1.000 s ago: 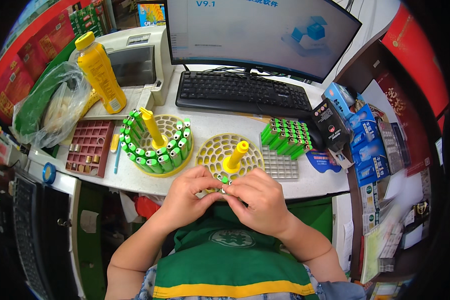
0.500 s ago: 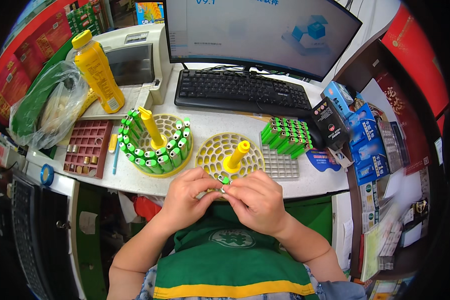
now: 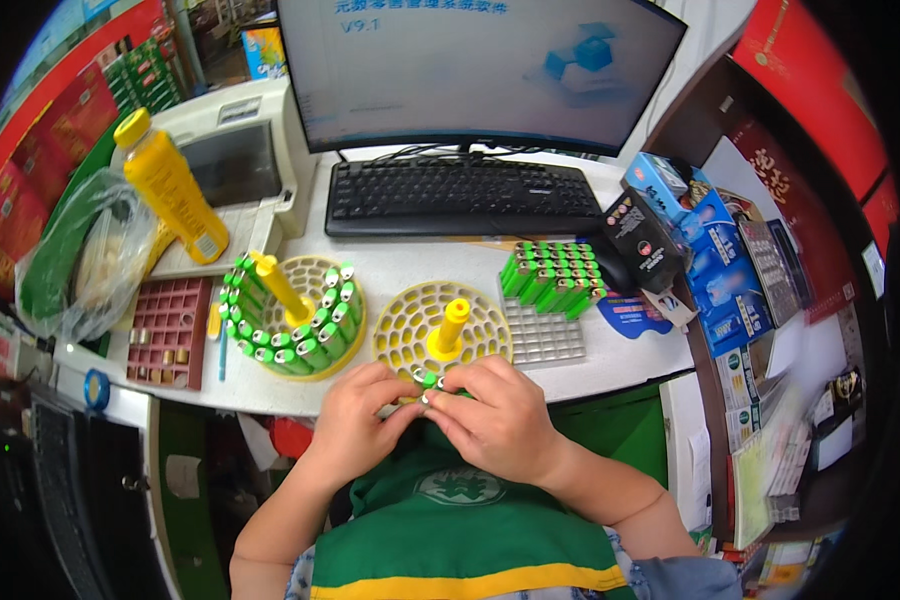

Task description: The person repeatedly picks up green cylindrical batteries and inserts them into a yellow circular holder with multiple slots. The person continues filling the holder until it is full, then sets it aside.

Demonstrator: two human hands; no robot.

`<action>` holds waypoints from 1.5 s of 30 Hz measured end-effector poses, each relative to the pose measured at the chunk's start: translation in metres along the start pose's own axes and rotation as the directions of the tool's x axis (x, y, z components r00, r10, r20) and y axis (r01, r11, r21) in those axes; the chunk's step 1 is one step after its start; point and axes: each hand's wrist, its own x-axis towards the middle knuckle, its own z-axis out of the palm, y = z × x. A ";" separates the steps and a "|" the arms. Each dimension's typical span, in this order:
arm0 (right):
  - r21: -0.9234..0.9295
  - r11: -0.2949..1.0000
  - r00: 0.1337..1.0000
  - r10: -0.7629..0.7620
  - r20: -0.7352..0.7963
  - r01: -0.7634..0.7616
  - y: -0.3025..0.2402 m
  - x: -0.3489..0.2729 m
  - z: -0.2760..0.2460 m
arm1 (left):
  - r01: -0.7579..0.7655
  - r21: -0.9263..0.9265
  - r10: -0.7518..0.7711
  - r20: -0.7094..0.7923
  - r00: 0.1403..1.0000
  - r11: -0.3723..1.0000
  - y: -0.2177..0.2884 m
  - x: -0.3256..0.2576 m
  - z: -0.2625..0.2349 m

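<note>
My left hand (image 3: 360,418) and my right hand (image 3: 497,408) meet at the front edge of the desk, fingers pinched together. Between the fingertips are small green, silver-topped pieces (image 3: 429,381) that look like lighters; fingers cover most of them, so how many I cannot tell. Just beyond lies a round yellow rack (image 3: 395,318) with oval holes and an upright handle (image 3: 454,325). To its left, a similar yellow rack (image 3: 315,270) carries a ring of upright green lighters (image 3: 310,352). On the right, more green lighters (image 3: 555,272) stand packed in a pale grid tray (image 3: 550,342).
A black keyboard (image 3: 460,195) lies below the monitor (image 3: 470,75). At left are a maroon compartment box (image 3: 160,300), a yellow bottle (image 3: 170,188), a plastic bag (image 3: 80,255) and a printer (image 3: 235,160). Black and blue boxes (image 3: 715,270) stand at right.
The view has shifted, with desk items sitting lower and slightly left. My hands stay together at the desk edge; more green shows between the fingertips.
</note>
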 end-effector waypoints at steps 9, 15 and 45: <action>-0.282 0.909 0.941 0.245 -0.232 -0.306 0.087 -0.006 -0.080 | -0.070 -0.096 0.076 0.068 0.995 0.993 0.057 0.070 -0.008; -0.140 0.906 0.916 0.394 -0.069 -0.400 0.128 -0.022 -0.108 | -0.131 0.030 0.110 0.375 0.920 0.991 0.078 0.148 0.059; 0.242 0.967 0.993 0.101 -0.068 -0.082 0.031 0.009 -0.117 | -0.226 0.004 0.217 0.273 0.937 0.974 0.105 0.101 0.000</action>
